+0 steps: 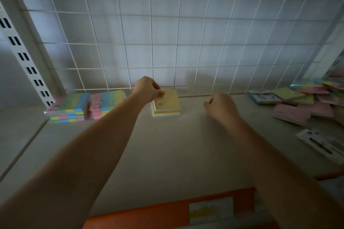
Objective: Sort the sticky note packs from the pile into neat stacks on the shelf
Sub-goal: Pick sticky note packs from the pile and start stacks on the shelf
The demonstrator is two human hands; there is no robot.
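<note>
Readable text: none.
Yellow pack: small dark printed marks, too blurred to read.
Orange shelf-edge tag: print illegible.
Blue-edged pack and white package: printing blurred, unreadable.

I see a matt, smooth pale shelf backed by a white-coated metal wire grid. The paper sticky note packs look wrapped in glossy clear film, and the orange strip looks smooth plastic.
</note>
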